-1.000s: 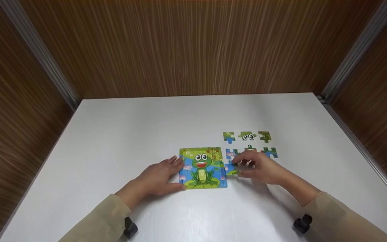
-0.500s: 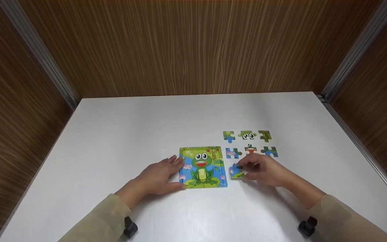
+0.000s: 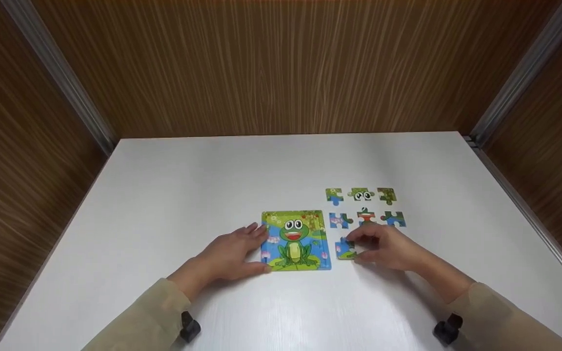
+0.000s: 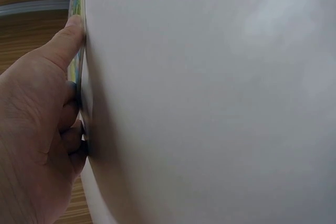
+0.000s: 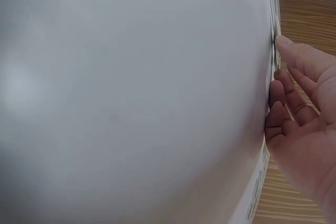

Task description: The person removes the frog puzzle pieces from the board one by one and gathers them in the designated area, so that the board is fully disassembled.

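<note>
A square frog puzzle board [image 3: 294, 243] lies flat on the white table. My left hand [image 3: 234, 253] rests at its left side, with thumb and fingertips touching the board's edge; in the left wrist view the thumb [image 4: 65, 40] lies along that edge. To the right of the board, my right hand [image 3: 388, 246] pinches a blue and green corner puzzle piece [image 3: 344, 249] at table level. Thumb and forefinger cover its right part. Just beyond the right hand lie a pink-flower piece [image 3: 339, 221], a mouth piece [image 3: 366, 216] and a dark green-blue piece [image 3: 394, 219].
Farther back is a row of pieces: a green-blue corner [image 3: 333, 195], an eyes piece [image 3: 362, 194] and a tree corner [image 3: 387, 195]. Wood-grain panels [image 3: 281, 68] wall the table [image 3: 173, 185] at the back and sides. Each sleeve carries a black wrist mount [image 3: 190, 327].
The right hand has drawn the corner piece rightward, away from the board's edge, and set it beneath the pink-flower piece. The left hand has stayed at the board.
</note>
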Demonstrator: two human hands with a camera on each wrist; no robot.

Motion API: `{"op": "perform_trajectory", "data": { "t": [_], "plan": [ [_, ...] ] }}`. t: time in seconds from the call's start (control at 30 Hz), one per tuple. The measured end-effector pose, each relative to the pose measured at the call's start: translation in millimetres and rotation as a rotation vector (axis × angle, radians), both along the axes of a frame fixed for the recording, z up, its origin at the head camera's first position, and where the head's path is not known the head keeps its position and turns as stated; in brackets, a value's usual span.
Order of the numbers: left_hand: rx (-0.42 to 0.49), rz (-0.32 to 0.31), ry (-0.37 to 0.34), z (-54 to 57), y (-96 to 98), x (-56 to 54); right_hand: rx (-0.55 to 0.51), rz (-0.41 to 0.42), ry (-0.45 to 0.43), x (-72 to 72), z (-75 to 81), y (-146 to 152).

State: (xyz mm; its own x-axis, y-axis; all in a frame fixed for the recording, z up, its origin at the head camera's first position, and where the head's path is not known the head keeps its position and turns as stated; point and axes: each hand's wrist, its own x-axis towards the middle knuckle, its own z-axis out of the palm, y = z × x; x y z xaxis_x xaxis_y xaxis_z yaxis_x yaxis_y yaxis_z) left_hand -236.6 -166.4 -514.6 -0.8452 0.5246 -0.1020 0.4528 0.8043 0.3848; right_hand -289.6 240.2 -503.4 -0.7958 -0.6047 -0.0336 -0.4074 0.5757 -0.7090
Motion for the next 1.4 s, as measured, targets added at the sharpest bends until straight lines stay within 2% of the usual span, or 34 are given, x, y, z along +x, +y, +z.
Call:
{"op": "perform_trajectory", "data": {
  "t": [0.33, 0.73, 0.9, 1.1, 1.4],
  "plan": [
    [0.024, 0.005, 0.003, 0.3, 0.0, 0.8, 0.002, 0.007, -0.029, -0.5, -0.5, 0],
    [0.023, -0.006, -0.001, -0.7, -0.4, -0.3, -0.016, 0.032, -0.011, -0.8, -2.4, 2],
    [0.011, 0.0, 0.001, -2.2, -0.9, 0.3, -0.022, 0.016, -0.016, -1.1, -1.5, 1],
    [0.01, -0.003, 0.006, -1.9, -1.1, 0.9, -0.021, -0.015, 0.001, 1.1, 6.3, -5],
    [0.02, -0.007, 0.005, -0.7, -1.4, 1.2, -0.043, 0.066, 0.017, -1.3, 19.5, -35]
  ]
}}
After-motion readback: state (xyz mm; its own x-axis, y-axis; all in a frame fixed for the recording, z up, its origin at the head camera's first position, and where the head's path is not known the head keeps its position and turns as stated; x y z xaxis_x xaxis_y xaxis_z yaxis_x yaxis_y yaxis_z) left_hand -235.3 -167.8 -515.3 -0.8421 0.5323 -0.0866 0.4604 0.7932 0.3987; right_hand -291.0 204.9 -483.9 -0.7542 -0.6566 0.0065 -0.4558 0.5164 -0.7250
